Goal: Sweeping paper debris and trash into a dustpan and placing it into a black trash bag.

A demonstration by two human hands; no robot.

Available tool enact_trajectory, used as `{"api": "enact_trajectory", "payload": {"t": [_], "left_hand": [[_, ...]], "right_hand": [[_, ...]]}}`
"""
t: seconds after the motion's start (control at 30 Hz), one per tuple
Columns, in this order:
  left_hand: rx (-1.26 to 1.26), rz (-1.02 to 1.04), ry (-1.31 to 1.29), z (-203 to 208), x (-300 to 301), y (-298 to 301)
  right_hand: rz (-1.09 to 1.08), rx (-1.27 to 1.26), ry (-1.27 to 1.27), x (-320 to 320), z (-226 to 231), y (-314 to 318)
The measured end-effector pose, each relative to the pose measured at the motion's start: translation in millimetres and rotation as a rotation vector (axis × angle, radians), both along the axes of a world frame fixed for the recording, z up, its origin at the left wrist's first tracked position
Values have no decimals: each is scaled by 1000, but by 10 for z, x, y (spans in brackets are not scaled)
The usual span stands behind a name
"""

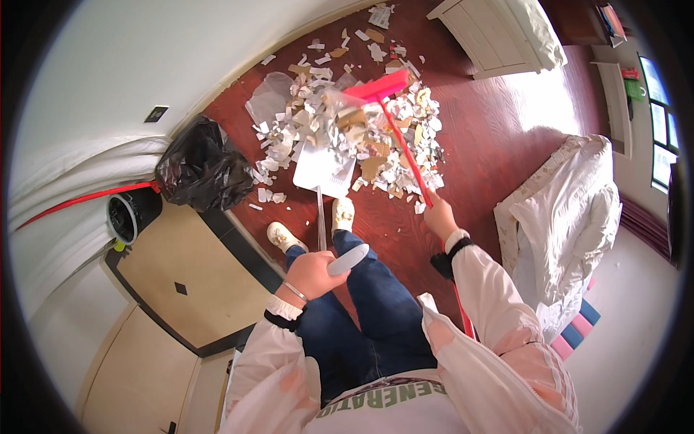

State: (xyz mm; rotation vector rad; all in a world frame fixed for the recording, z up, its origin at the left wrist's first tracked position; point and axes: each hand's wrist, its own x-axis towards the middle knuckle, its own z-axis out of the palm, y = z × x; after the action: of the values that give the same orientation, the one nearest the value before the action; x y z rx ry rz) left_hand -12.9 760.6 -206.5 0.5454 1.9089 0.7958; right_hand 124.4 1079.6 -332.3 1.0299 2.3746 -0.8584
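Observation:
My left hand (313, 275) is closed around the grey-white handle of a long-handled dustpan (316, 168). Its white pan rests on the floor just beyond my feet, its far edge against a heap of torn paper and cardboard scraps (376, 148). In my right hand (439, 218) is the red stick of a broom (406, 153), gripped partway along. The broom's red head (379, 88) lies over the far part of the heap, and its bristles, blurred, point left into the scraps. A few scraps appear to lie in or over the pan's mouth.
A black plastic bag (206, 163) stands by the wall at left, with a dark bucket (124, 215) behind it. At far right is a cream cabinet (499, 36). A white-covered bed or seat (557, 217) stands at right. Loose scraps dot the reddish wood floor (477, 123).

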Motion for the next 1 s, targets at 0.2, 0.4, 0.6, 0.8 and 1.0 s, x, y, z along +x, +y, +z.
{"api": "enact_trajectory", "payload": {"t": [0.2,0.4,0.6,0.8,1.0], "left_hand": [[-70,15,38,59,-36,97],[-159,111,196,176,-7,218],[-197,91,252,83,186,269],[-358,2,157,112,201,279],[-300,2,165,23,206,204]], "right_hand": [[-4,-96,-21,472,442,-385],[-118,-166,-50,580,955,-475],[-254,-108,-65,732,1148,-528],[-211,71,19,720,890,-332],[-63,7,-43,818,753,-612]]}}
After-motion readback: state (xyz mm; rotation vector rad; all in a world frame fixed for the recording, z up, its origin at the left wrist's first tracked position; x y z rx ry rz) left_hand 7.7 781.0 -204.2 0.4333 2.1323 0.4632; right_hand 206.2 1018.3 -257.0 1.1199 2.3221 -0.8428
